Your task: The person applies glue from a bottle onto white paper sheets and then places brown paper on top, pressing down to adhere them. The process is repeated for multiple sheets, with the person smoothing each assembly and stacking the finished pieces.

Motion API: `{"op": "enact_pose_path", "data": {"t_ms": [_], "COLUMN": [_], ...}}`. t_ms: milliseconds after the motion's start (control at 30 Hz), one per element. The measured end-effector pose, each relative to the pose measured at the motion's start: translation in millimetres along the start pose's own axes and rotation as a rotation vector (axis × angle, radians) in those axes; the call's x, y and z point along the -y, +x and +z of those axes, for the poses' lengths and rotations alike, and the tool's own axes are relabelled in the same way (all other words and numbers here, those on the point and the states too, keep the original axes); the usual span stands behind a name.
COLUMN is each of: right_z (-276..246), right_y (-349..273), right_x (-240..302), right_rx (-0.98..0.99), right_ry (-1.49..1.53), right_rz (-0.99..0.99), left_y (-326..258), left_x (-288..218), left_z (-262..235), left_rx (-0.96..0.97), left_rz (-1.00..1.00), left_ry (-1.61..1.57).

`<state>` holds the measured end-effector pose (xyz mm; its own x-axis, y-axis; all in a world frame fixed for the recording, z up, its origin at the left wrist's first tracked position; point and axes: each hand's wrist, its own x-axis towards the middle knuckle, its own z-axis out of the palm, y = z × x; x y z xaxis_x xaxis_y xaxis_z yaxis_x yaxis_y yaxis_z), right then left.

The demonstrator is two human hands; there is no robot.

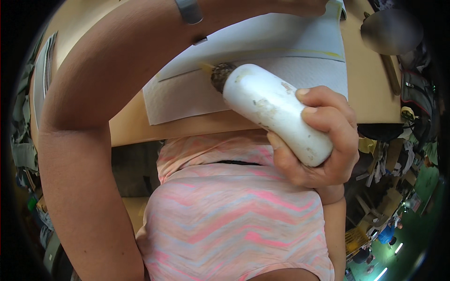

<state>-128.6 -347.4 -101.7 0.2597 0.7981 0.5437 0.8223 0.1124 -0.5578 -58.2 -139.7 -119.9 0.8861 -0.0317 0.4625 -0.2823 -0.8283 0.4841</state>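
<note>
Through the head camera, from my remote seat, I see the right hand (pixel 328 133) at three o'clock, wrapped around the base end of a white bottle (pixel 276 112). The grip is firm: the thumb presses the bottle's lower side while two fingertips curl over its opposite side, pinching the body between them. The bottle sits just off centre toward two o'clock, tilted so that its neck aims at ten o'clock. Its wall is smudged with brownish marks, its neck (pixel 222 77) is dark and crusted, and a yellow tip (pixel 206 68) juts out from it. In my view the tip overlaps the white sheet (pixel 187 100); I cannot tell whether it touches.

The sheet lies at twelve o'clock on a tan table (pixel 370 89). A dark line runs across it, fold or layered edge, I cannot say which, and a yellow streak (pixel 318 52) follows the line toward one o'clock.

The left arm bends at nine o'clock and sweeps over the top of my view, a silver band (pixel 190 11) around it. The left hand (pixel 309 6) is cut off by the edge at one o'clock, so I cannot tell how its fingers stand.

At two o'clock a wooden handle (pixel 390 75) lies near the table's edge; at ten o'clock, a stack of thin sheets (pixel 43 70). The wearer's pink patterned top (pixel 234 210) fills six o'clock, and green floor (pixel 426 185) shows toward four.
</note>
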Motion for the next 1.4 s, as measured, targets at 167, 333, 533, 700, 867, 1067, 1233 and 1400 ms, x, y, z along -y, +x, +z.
{"op": "enact_pose_path", "data": {"t_ms": [167,333,533,700,867,1067,1233,1400], "right_z": [17,32,43,17,-21,-45,-49,-51], "right_y": [11,13,17,3,-42,-66,-67,-67], "right_x": [8,4,6,-7,-21,-39,-40,-43], "right_rx": [-0.005,-0.044,-0.082,-0.116,-0.297,-0.522,-0.562,-0.536], "right_ry": [0.112,0.138,0.162,0.188,-0.046,-0.123,-0.144,-0.188], "right_rz": [-0.071,-0.104,-0.165,-0.076,0.157,0.321,0.317,0.267], "left_y": [-4,2,0,-7,-4,-1,-2,-4], "left_x": [1,2,-1,-1,-2,-13,-20,-24], "left_z": [-10,3,-3,-5,-3,-13,-19,-20], "left_rx": [-0.024,-0.001,0.026,-0.011,0.021,0.112,0.144,0.148], "left_rz": [-0.047,-0.021,-0.050,-0.004,-0.069,-0.147,-0.189,-0.185], "left_ry": [0.036,-0.019,0.014,0.001,-0.005,0.001,0.050,0.053]}}
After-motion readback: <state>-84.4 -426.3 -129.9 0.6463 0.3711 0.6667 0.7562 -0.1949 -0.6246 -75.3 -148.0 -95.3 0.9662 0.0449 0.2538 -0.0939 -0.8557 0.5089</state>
